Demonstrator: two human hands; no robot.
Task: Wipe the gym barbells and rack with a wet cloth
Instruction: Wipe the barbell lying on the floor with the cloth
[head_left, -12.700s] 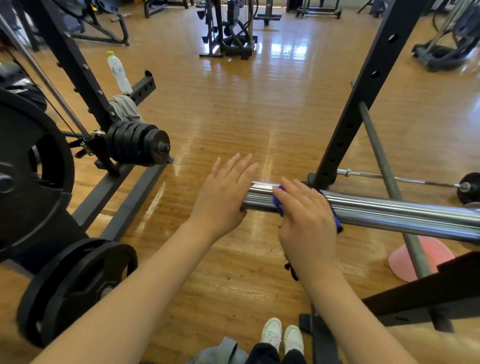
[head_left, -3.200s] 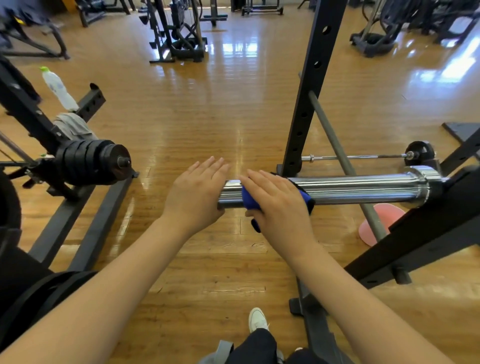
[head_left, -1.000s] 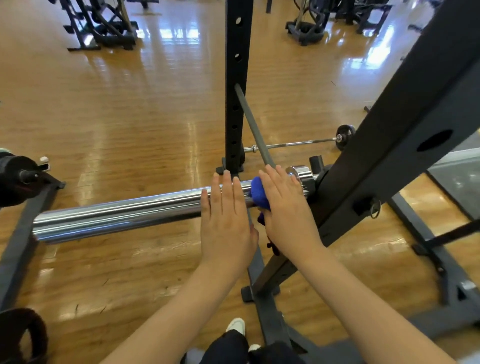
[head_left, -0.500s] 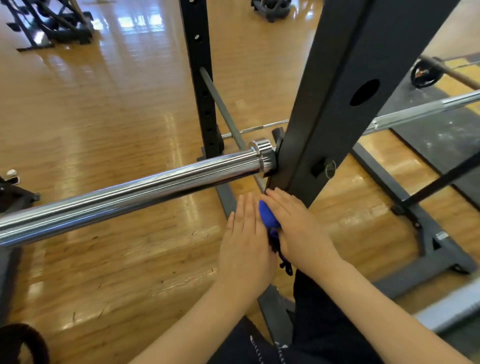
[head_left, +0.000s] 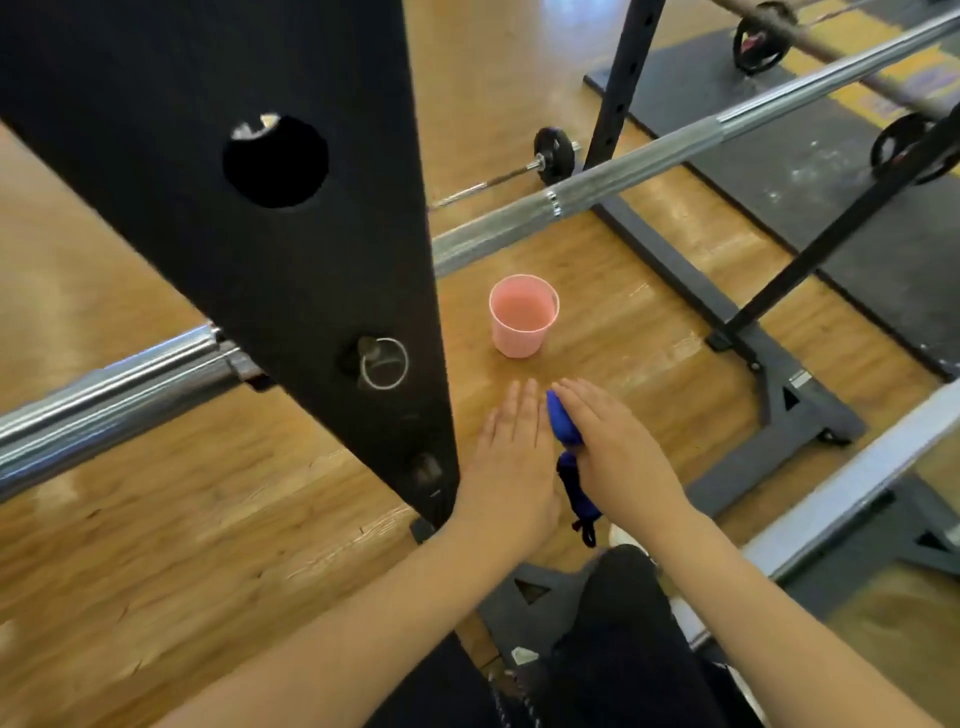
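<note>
Blue wet cloth (head_left: 563, 426) is held bunched in the right hand (head_left: 618, 457), tail dangling; soft, light, best gripped wadded. Left hand (head_left: 511, 457) lies flat, fingers straight, just beside it. Chrome barbell (head_left: 623, 176), judged heavy and slick, sits on the black rack upright (head_left: 260, 260).

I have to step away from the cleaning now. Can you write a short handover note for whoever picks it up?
Left hand: flat, fingers straight, holding nothing.
Right hand: holds the blue cloth between both hands, its tail hanging down.
Pink cup stands on the floor just ahead.
Barbell rests in the black rack upright.
Nothing is being wiped right now; which surfaces are already clean cannot be told.
</note>
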